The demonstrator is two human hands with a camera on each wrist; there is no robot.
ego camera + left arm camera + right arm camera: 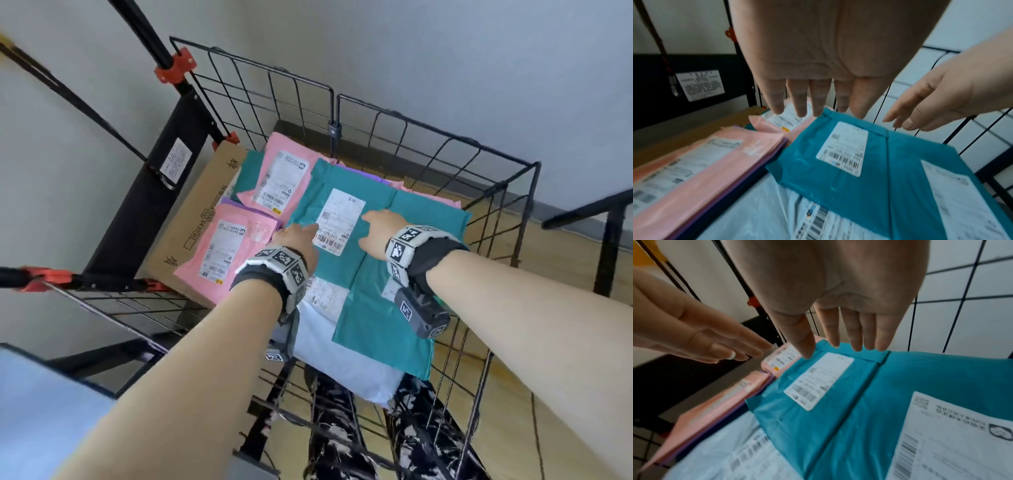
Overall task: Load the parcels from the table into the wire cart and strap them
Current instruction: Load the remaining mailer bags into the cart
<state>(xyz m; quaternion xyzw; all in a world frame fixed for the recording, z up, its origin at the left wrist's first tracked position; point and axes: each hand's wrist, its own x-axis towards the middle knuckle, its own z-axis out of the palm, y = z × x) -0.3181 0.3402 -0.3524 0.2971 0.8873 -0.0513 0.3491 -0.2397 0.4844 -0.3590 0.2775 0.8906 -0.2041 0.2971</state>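
Clearly both the left hand (pixel 297 240) and right hand (pixel 378 233) hover flat, fingers spread, gripping nothing, above the teal parcel (pixel 346 270); unstrapped, these slick mailers might slide out of the wire cart (pixel 507 192).

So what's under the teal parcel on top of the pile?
Under the top teal parcel show a second teal parcel, a pale blue parcel and a purple edge. Anything under its middle is covered.
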